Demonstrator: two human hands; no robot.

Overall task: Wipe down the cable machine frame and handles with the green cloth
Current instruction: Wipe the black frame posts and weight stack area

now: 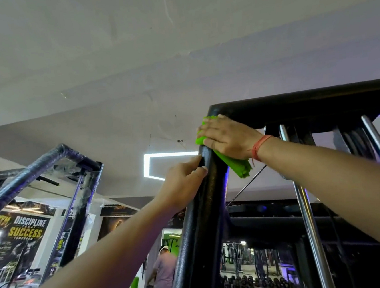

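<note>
Cloth [229, 161] is pressed flat against the top corner of the black frame [201, 224] by the right hand [229, 137], fingers straight. Just below, the upright is gripped by the left hand [184, 181]. Farther off, posters [23, 232] are seen.

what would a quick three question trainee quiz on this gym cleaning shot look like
1. True or false: the right hand presses the bright green cloth flat against the black metal upright post.
2. What does the left hand do? A) hangs free B) grips the post C) holds a spray bottle
3. Fill in: the cloth sits near the post's ___ end, just under the black top crossbeam.

Key: 1 true; 2 B; 3 upper
</note>
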